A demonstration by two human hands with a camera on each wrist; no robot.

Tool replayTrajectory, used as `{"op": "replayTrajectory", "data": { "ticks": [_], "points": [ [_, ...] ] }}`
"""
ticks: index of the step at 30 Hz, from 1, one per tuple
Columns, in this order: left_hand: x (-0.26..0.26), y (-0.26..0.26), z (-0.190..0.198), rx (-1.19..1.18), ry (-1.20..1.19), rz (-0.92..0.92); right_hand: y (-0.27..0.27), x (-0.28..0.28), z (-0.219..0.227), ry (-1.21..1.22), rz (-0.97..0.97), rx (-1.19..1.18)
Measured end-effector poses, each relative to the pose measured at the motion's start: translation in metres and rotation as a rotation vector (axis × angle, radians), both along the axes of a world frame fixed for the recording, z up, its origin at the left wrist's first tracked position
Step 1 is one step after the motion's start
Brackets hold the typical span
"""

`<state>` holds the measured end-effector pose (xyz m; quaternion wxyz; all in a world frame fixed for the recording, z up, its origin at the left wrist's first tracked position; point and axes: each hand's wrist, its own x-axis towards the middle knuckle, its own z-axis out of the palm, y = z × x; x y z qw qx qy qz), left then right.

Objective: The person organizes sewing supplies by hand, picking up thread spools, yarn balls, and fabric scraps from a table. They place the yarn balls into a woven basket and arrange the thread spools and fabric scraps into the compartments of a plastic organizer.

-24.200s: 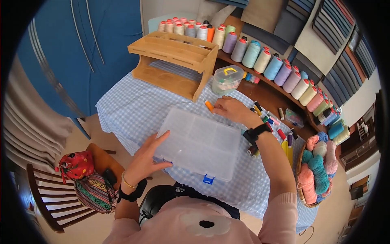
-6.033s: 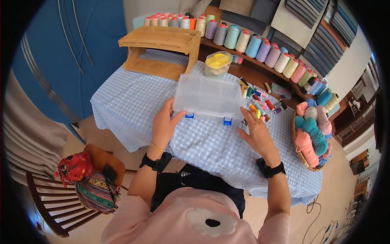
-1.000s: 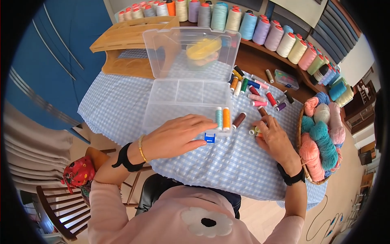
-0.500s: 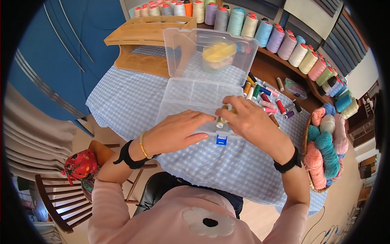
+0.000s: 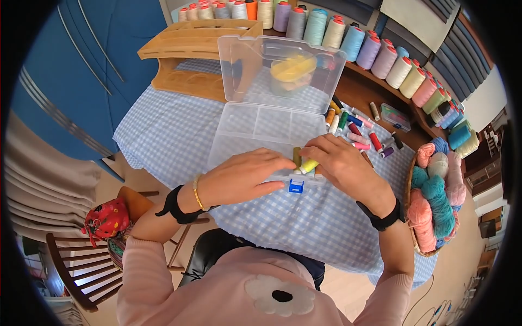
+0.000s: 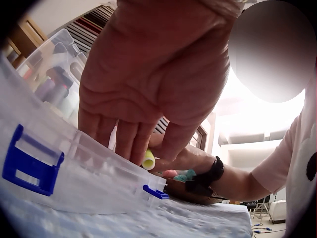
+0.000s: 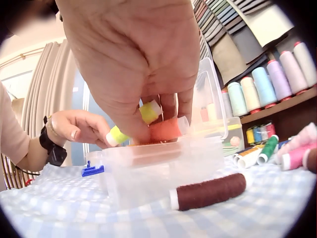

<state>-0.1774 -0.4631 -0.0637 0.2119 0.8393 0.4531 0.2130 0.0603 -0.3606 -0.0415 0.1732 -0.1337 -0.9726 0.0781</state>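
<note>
A clear plastic compartment box [image 5: 244,142] lies on the checked tablecloth, its lid [image 5: 239,70] raised. Over its near right part my right hand [image 5: 345,165] pinches a yellow thread spool [image 5: 309,165], tilted. In the right wrist view an orange-red thread spool [image 7: 167,129] shows under the same fingers, just above the box wall. An olive thread spool [image 5: 297,156] stands lengthwise in the front compartment. My left hand [image 5: 244,171] reaches over the box's front edge with fingers extended, fingertips right beside the olive spool. The right hand covers the compartment's right end.
Several loose thread spools [image 5: 375,142] lie right of the box, and a maroon spool [image 7: 213,191] lies close to its side. A yarn basket [image 5: 409,201] stands at the table's right edge. Behind are a wooden rack [image 5: 190,87] and a yellow-lidded tub [image 5: 293,73].
The box was closed earlier and now stands open. In the last second my right hand has come left from the loose spools. The olive spool has left its fingers, which now hold the yellow one.
</note>
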Motion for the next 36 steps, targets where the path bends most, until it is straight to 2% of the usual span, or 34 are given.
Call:
{"op": "replayTrajectory", "data": {
  "ticks": [6, 9, 11, 14, 21, 24, 29, 36],
  "points": [
    [0.008, 0.004, -0.002, -0.002, 0.019, -0.028, 0.005, 0.008, -0.001, 0.065, -0.011, 0.029],
    [0.009, 0.003, -0.003, 0.100, -0.022, -0.036, 0.004, 0.006, 0.001, 0.129, 0.003, -0.017],
    [0.006, -0.001, 0.006, -0.007, -0.006, -0.033, 0.002, 0.000, 0.002, 0.181, 0.075, -0.058],
    [-0.006, -0.004, 0.011, 0.010, 0.059, 0.007, 0.001, -0.015, 0.001, 0.229, 0.160, -0.050],
    [-0.022, -0.018, 0.014, -0.038, 0.044, 0.136, 0.004, -0.025, -0.018, 0.122, 0.220, -0.055],
    [-0.019, -0.017, 0.012, -0.099, 0.012, 0.119, 0.004, -0.016, -0.012, 0.134, 0.204, -0.142],
    [-0.010, -0.009, 0.004, -0.060, -0.002, 0.031, 0.005, 0.004, 0.000, 0.186, 0.024, -0.236],
    [0.000, -0.005, 0.000, -0.014, 0.026, 0.018, 0.004, 0.020, -0.001, 0.189, -0.046, -0.217]
  ]
}}
